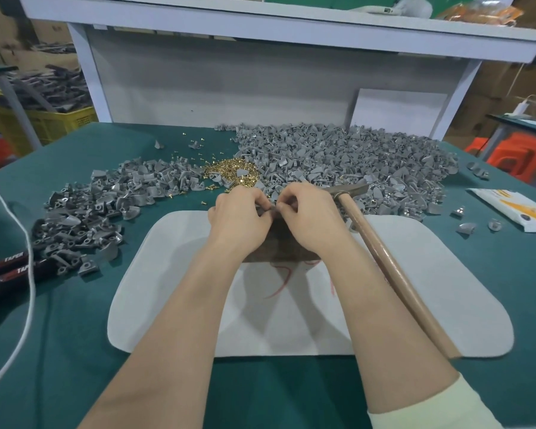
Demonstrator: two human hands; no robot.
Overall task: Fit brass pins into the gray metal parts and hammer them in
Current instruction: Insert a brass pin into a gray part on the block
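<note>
My left hand (239, 216) and my right hand (310, 216) meet fingertip to fingertip over the far edge of a dark metal block (283, 243). Between them they pinch a small gray metal part (269, 209); any pin in it is too small to make out. A heap of brass pins (229, 174) lies just beyond my hands. A hammer (381, 252) with a wooden handle lies free to the right of my right hand, its head (351, 188) on the gray parts.
A big pile of gray parts (353, 162) covers the far right of the green table (75, 320), a smaller pile (99, 209) the left. A white mat (174, 292) lies under the block. Black pliers (10, 270), a white cord (28, 274) and a white packet (517, 212) sit at the sides.
</note>
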